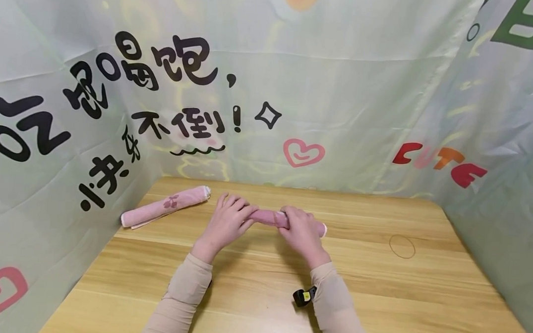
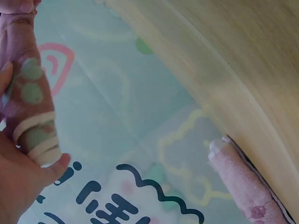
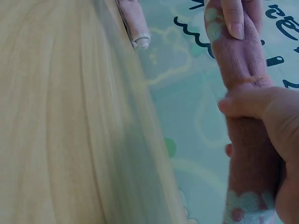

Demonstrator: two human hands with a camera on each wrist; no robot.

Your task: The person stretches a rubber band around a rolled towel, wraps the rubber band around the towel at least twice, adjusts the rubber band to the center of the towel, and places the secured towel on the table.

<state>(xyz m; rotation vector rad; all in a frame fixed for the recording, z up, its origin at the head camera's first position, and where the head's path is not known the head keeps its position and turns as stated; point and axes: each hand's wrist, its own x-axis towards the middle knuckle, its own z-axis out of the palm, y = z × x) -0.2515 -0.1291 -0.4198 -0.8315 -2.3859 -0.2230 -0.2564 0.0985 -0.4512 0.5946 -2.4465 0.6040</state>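
A pink rolled towel (image 1: 264,216) is held crosswise between both hands above the wooden table. My left hand (image 1: 230,217) grips its left end; in the left wrist view that end shows pale green patches and light edging. With thumb and fingers around it, my right hand (image 1: 302,230) holds the roll right of its middle, and the white-tipped right end sticks out beyond. A thin orange-brown rubber band (image 3: 252,79) circles the roll next to the right thumb, pinching it in slightly. A second pink rolled towel (image 1: 166,207) with a darker flower print lies at the back left.
A loose rubber band (image 1: 402,246) lies on the right part of the wooden table (image 1: 252,295). Printed fabric walls (image 1: 363,101) enclose the table at the back and both sides. A small black device (image 1: 304,297) is strapped at the right wrist.
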